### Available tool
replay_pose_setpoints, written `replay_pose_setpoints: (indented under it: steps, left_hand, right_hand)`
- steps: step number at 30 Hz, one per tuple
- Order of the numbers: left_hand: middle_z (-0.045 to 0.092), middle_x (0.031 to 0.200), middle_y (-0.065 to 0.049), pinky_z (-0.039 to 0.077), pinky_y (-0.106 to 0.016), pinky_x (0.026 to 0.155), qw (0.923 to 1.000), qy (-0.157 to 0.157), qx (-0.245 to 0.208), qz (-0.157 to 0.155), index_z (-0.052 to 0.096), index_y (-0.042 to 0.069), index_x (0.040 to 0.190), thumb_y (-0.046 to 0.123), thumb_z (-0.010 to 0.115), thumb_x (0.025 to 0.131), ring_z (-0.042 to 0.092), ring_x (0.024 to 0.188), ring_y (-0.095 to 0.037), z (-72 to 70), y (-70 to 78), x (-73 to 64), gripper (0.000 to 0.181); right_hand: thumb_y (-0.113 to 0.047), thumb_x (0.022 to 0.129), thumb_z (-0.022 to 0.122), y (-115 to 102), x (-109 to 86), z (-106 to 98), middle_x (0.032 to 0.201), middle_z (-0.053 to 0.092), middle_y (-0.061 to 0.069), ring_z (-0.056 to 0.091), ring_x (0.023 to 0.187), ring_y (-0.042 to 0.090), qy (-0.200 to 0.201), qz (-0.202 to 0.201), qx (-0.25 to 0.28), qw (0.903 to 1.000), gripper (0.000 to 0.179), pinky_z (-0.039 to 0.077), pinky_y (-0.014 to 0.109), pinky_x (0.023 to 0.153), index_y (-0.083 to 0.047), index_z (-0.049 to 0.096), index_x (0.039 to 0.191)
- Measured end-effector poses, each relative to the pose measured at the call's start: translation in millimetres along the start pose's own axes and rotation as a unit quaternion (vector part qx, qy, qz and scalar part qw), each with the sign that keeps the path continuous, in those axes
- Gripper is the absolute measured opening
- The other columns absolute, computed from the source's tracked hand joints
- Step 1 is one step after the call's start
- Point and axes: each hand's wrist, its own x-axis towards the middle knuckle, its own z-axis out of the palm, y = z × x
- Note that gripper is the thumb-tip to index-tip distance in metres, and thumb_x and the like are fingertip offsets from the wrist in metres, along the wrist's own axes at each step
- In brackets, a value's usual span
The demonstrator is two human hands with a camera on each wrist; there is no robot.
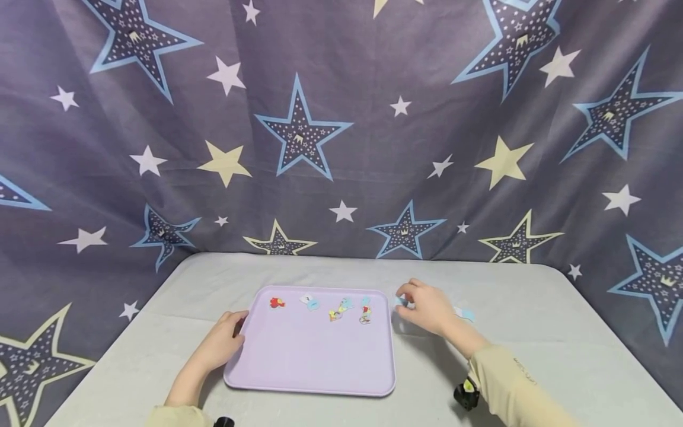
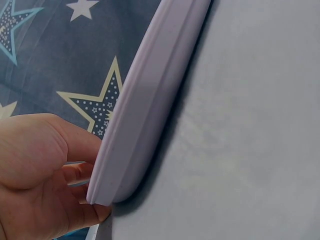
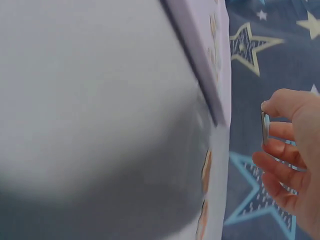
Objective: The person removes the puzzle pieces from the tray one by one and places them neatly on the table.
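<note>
Pinching thin piece [image 3: 265, 128] in right hand [image 1: 427, 307], lengthwise thumb-to-fingertip, partly hidden; gripping tray [image 1: 315, 359] in left hand [image 1: 217, 343]

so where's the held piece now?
In the head view, just right of the purple tray, near its far right corner; the right wrist view shows the piece pinched in the right hand.

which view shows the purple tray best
The head view: nearly all of the purple tray shows there, with the left hand gripping one side. The left wrist view shows only some outer wall; the right wrist view, a slanted sliver cut off by the frame.
</note>
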Motion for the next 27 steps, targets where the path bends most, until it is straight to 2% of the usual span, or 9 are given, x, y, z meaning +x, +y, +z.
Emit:
replay_pose_setpoints:
  steps: [6, 13, 27]
  left_hand:
    - [0.05, 0.114, -0.028, 0.038, -0.053, 0.095, 1.0, -0.002, 0.001, -0.003, 0.043, -0.015, 0.124, -0.002, 0.052, 0.079, 0.048, 0.11, -0.042, -0.7, 0.9, -0.5, 0.048]
    - [0.05, 0.114, -0.028, 0.038, -0.053, 0.095, 1.0, -0.003, -0.001, -0.001, 0.043, -0.016, 0.124, -0.002, 0.051, 0.079, 0.048, 0.11, -0.042, -1.5, 3.0, -0.3, 0.048]
    - [0.05, 0.114, -0.027, 0.039, -0.052, 0.094, 0.9999, -0.007, -0.003, -0.009, 0.043, -0.015, 0.124, -0.002, 0.052, 0.08, 0.05, 0.108, -0.04, -1.6, 1.8, -1.7, 0.047]
  right_hand:
    - [-0.028, 0.071, 0.066, 27.4, -14.7, -6.4, 0.074, 0.052, -0.006, 0.045, 0.059, 0.005, 0.005, 0.029, -0.004, 0.9996, 0.024, 0.04, 0.023, 0.051, -0.013, 0.066, 0.089]
    - [-0.026, 0.072, 0.067, 55.3, -30.2, -13.9, 0.076, 0.055, -0.003, 0.049, 0.063, 0.009, -0.003, 0.069, -0.013, 0.9975, 0.024, 0.041, 0.027, 0.052, -0.01, 0.066, 0.09]
    - [-0.026, 0.074, 0.066, 92.4, -49.7, -27.1, 0.079, 0.057, 0.001, 0.053, 0.065, 0.013, -0.008, 0.113, -0.032, 0.993, 0.025, 0.043, 0.033, 0.051, -0.009, 0.066, 0.092]
